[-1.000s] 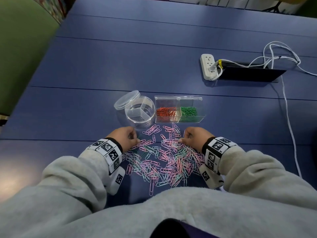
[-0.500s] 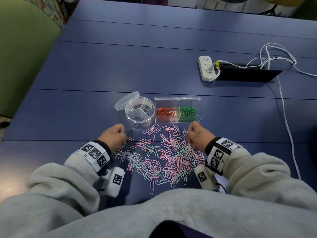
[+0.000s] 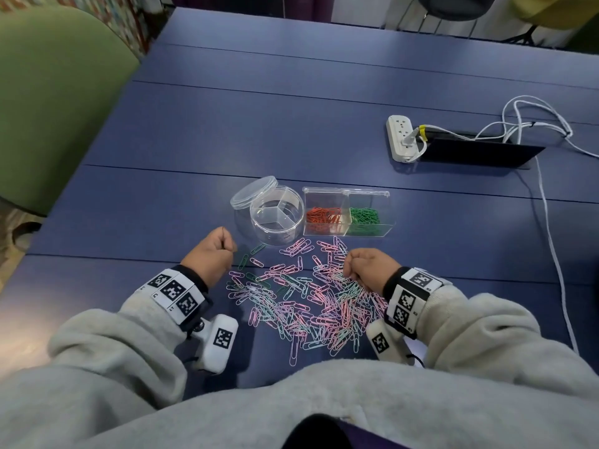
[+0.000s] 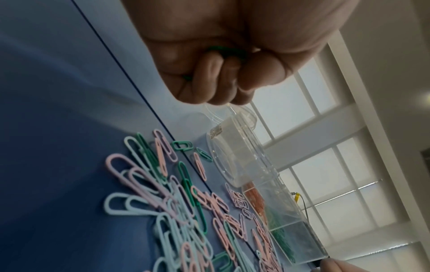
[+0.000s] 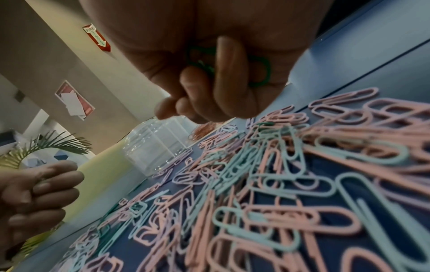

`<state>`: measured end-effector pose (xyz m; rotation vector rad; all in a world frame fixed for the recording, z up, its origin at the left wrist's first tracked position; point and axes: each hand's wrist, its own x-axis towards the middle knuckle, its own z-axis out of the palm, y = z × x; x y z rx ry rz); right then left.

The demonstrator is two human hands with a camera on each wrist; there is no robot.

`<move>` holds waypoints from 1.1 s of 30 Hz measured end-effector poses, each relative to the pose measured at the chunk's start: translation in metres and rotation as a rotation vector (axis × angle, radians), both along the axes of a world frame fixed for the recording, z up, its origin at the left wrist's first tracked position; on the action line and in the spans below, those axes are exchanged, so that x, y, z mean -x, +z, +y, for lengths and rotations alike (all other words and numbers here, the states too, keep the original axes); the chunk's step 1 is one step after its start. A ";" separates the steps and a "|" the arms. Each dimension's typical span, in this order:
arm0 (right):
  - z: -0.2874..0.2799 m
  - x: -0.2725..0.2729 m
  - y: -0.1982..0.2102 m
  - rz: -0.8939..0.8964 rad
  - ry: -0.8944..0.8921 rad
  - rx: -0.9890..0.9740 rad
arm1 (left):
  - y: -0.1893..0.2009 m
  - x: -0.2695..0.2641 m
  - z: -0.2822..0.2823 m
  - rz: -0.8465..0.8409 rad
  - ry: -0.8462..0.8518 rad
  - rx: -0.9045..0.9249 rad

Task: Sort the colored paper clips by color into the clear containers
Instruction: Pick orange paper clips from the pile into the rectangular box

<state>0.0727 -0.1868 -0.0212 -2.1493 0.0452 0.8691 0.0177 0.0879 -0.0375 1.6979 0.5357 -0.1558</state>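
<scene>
On the blue table (image 3: 194,140), both fists are curled tight around dark green paper clips: left hand (image 3: 212,256), right hand (image 3: 368,268). The pastel clip pile (image 3: 301,303) sits between them, just before the clear round container (image 3: 275,218) and clear rectangular box (image 3: 348,212).

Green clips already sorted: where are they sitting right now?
In the head view, the sorted green clips fill the right compartment of the rectangular clear box, beside the orange clips, just beyond the loose pile.

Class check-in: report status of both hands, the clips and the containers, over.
Left hand and right hand each grip green clips. Rectangular box holds orange and green; round container empty. Pastel pile unsorted. Nothing blocking.
</scene>
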 end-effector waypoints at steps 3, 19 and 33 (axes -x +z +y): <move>0.007 0.002 0.001 -0.036 0.119 0.086 | 0.003 -0.001 -0.002 0.078 0.061 0.125; 0.069 0.005 -0.003 -0.200 0.675 0.444 | 0.006 -0.016 0.002 0.290 0.017 0.050; 0.017 -0.009 0.002 -0.190 0.524 0.486 | -0.005 -0.031 0.011 0.385 -0.018 0.045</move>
